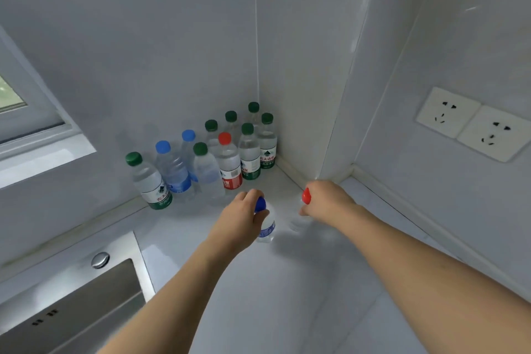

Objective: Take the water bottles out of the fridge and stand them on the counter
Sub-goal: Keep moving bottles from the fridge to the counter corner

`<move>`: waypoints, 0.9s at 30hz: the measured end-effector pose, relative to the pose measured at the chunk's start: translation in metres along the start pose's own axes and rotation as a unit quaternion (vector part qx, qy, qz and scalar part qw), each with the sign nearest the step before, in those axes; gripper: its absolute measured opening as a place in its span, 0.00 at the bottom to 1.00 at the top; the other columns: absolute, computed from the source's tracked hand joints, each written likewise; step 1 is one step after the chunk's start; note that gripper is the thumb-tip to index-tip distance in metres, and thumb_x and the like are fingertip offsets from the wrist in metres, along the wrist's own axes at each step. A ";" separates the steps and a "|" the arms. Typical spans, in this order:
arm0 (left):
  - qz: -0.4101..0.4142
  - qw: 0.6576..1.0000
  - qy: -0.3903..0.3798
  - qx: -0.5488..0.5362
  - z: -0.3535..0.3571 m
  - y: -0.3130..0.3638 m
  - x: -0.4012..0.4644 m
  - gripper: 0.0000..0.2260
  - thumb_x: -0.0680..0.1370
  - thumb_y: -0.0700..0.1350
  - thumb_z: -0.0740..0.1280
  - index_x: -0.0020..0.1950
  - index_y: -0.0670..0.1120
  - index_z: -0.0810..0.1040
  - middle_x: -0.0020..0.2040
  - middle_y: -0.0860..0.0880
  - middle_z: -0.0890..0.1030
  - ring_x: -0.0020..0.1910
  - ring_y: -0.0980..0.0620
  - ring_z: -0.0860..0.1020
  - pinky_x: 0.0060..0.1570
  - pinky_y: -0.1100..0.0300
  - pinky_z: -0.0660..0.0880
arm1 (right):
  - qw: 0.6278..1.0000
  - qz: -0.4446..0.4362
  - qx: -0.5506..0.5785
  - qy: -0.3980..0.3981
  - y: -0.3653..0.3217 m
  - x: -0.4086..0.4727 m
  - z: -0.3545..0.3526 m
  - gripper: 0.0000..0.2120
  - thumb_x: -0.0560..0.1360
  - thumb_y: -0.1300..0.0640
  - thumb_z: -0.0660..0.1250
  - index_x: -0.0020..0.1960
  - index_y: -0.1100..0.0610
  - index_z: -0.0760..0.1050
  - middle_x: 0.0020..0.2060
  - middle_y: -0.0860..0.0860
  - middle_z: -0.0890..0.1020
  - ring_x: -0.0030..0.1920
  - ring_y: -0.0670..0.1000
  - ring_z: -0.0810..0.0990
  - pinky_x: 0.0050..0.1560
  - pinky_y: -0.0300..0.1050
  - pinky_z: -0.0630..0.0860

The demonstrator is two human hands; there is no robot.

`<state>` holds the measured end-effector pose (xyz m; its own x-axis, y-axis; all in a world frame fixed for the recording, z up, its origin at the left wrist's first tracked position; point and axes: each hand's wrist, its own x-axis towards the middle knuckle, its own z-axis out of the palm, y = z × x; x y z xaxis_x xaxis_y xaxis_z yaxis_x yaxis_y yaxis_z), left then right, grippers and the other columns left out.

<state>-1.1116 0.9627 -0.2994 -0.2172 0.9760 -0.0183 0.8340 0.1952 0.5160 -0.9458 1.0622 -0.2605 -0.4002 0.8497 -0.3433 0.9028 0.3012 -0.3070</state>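
Note:
My left hand point(244, 211) grips a blue-capped water bottle point(266, 228) by its neck, its base at the white counter point(301, 282). My right hand point(326, 198) grips a red-capped bottle point(298, 223) near the top; its clear body is blurred and sits just right of the blue-capped one. Behind them, several bottles point(230, 158) with green, blue and red caps stand upright in the counter's corner against the wall. The fridge is out of view.
A steel sink point(86, 304) with a round fitting point(100, 259) lies at the lower left. A window sill point(43, 152) is at the left. Two wall sockets point(471, 122) sit on the right wall. Bare counter lies in front of and to the right of my hands.

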 end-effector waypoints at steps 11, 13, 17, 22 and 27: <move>-0.015 1.000 0.005 -0.018 0.027 -0.039 0.132 0.14 0.80 0.47 0.61 0.66 0.49 0.69 0.56 0.45 0.74 0.51 0.44 0.76 0.50 0.52 0.75 | 0.999 -0.018 0.021 0.024 -0.020 0.161 -0.006 0.14 0.68 0.51 0.73 0.45 0.54 0.70 0.45 0.54 0.78 0.43 0.54 0.76 0.38 0.41 0.67; -0.022 1.000 0.019 -0.011 0.029 -0.039 0.141 0.14 0.80 0.46 0.61 0.66 0.48 0.69 0.54 0.44 0.75 0.49 0.42 0.76 0.49 0.50 0.76 | 0.999 -0.034 0.007 0.028 -0.023 0.176 -0.011 0.13 0.68 0.51 0.73 0.45 0.54 0.70 0.46 0.54 0.79 0.43 0.54 0.76 0.38 0.41 0.67; -0.046 0.998 0.035 -0.007 0.032 -0.041 0.146 0.12 0.80 0.47 0.61 0.62 0.46 0.70 0.51 0.43 0.75 0.47 0.40 0.76 0.46 0.48 0.76 | 0.998 -0.064 0.012 0.019 -0.029 0.192 -0.016 0.11 0.70 0.53 0.73 0.45 0.56 0.74 0.43 0.53 0.79 0.43 0.54 0.76 0.40 0.41 0.69; -0.052 0.998 0.043 -0.009 0.034 -0.041 0.148 0.13 0.80 0.48 0.61 0.64 0.47 0.70 0.53 0.43 0.75 0.47 0.40 0.76 0.45 0.50 0.75 | 0.997 -0.078 -0.024 0.014 -0.037 0.205 -0.014 0.11 0.71 0.53 0.71 0.49 0.57 0.74 0.44 0.53 0.79 0.43 0.54 0.77 0.39 0.41 0.70; -0.038 0.998 0.045 0.017 0.041 -0.024 0.157 0.15 0.81 0.48 0.59 0.67 0.46 0.68 0.54 0.43 0.74 0.48 0.40 0.77 0.43 0.52 0.73 | 0.995 -0.066 -0.074 0.023 -0.029 0.203 -0.022 0.09 0.73 0.53 0.70 0.47 0.56 0.72 0.45 0.54 0.75 0.43 0.54 0.74 0.42 0.43 0.70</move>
<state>-1.1444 1.1151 -0.3498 -0.3236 0.9460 0.0219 0.8304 0.2728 0.4859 -1.0500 1.2353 -0.3015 -0.5116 0.8165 -0.2674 0.8579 0.4681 -0.2120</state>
